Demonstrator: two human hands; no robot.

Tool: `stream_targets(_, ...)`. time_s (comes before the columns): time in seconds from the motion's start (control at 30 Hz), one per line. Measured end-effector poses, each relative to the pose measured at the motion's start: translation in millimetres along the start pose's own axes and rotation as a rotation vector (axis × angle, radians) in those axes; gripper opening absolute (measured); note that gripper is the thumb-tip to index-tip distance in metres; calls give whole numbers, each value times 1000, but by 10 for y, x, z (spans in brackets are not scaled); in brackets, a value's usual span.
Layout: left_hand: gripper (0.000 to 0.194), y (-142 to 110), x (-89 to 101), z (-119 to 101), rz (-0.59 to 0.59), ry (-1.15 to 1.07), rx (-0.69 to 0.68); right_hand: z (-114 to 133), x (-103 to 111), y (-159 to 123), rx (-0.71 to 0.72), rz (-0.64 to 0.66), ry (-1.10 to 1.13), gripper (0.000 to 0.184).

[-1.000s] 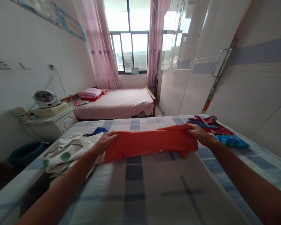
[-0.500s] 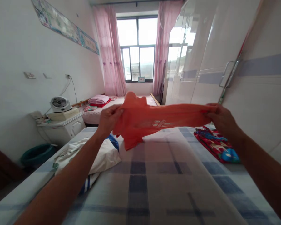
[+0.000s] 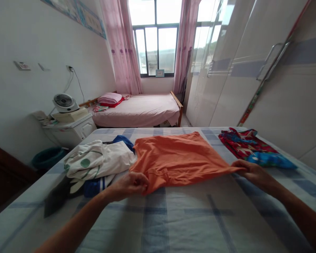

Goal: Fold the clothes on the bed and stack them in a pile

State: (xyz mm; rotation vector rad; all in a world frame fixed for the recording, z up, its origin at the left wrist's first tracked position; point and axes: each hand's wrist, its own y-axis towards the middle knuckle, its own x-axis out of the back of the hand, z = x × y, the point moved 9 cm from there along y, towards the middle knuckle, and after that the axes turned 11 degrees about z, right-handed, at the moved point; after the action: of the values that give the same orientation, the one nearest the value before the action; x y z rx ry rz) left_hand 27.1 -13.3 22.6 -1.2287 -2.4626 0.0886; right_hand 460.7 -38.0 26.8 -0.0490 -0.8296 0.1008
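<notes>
Head view:
- One orange garment (image 3: pixel 179 158): we are seeing it lying spread and creased on the blue-checked sheet (image 3: pixel 189 225), between two lots of cloth.
- One right hand (image 3: pixel 256 174): we are gripping the garment's near right corner with it, drawing the fabric to a point.
- One left hand (image 3: pixel 133 184): we are holding it at the near left corner, fingers curled — whether they are pinching the cloth, we cannot tell.
- One heap, left: we are seeing a white garment with green dots (image 3: pixel 102 161) lying crumpled over blue-and-white cloth (image 3: pixel 93 188), dark cloth (image 3: pixel 58 196) trailing beside it.
- One red patterned cloth (image 3: pixel 237 142), right: it is lying bunched with a bright blue part, just beyond our right hand.
</notes>
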Motion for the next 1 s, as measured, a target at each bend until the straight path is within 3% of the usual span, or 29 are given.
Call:
stream_targets(0.07, 22, -3, 43, -94, 17, -65, -22, 148, 129, 85, 34, 9, 2, 28)
stream_targets(0.1, 23, 3, 125, -107, -32, -131, -34, 220, 190, 150, 50, -5, 11, 28)
stream_targets(0.23, 29, -57, 661, 22, -554, -346, -104, 334, 331, 488, 79, -178, 213, 33)
stream_targets(0.27, 31, -67, 710, 63, -621, -333, -88, 294, 309, 567, 58, -216, 273, 36)
stream_targets(0.33, 36, -23, 644, 106, -559, -196, 9, 162, 168, 695, -13, -217, 341, 39)
stream_targets(0.43, 39, -29, 342, 77, -312, 141, 126, -32, -109, 760, -68, -120, 353, 42)
stream_targets(0.5, 35, -121, 177, 25, -252, 331, 150, -118, -184, 717, -54, -115, 342, 47)
stream_targets(0.73, 25, -290, -116, -16, -315, 709, 260, -201, -80, 513, -27, -313, 264, 49)
stream_targets(0.87, 9, -220, -238, -30, -306, 751, 151, -192, -73, 475, -9, -367, 258, 49)
stream_targets(0.93, 15, -199, -133, -79, -385, 645, 57, -168, -34, 486, -7, -393, 244, 46)
stream_targets(1.0, 20, -239, 147, -110, -576, 464, -3, -113, 56, 512, 8, -440, 220, 44)
